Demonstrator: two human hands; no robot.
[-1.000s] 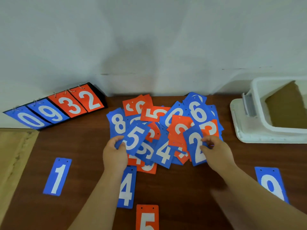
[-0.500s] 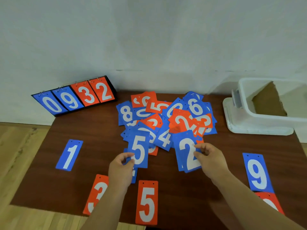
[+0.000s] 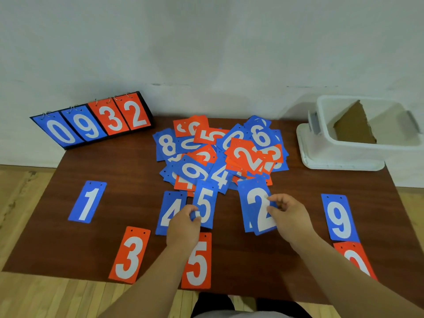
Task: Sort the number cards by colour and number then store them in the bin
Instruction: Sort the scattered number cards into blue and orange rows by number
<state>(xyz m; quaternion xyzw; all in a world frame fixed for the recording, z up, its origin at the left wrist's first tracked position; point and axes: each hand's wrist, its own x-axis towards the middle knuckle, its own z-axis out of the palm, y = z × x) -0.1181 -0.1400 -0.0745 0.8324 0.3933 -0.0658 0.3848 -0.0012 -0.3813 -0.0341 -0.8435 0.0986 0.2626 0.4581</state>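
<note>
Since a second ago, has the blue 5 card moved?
Yes. The blue 5 card left the pile toward the near edge, beside the lone blue 4.

Most of the pile [image 3: 220, 154] mid-desk is buried, digits only half readable; the blue 4 [image 3: 168, 210] is partly lost behind the blue 5 [image 3: 205, 203] and left hand [image 3: 182, 228]; another blue card [image 3: 249, 226] peeks from under the blue 2 [image 3: 258, 203], number hidden; the orange card [image 3: 353, 250] at the desk's front right corner is under the right forearm [image 3: 332, 267], can't read it; the bin [image 3: 358, 154] is cut off on the right.

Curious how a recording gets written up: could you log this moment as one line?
phase: sorting | left hand: pinches blue 5 card | right hand: pinches blue 2 card | card pile: mixed colours, mid-table
</note>
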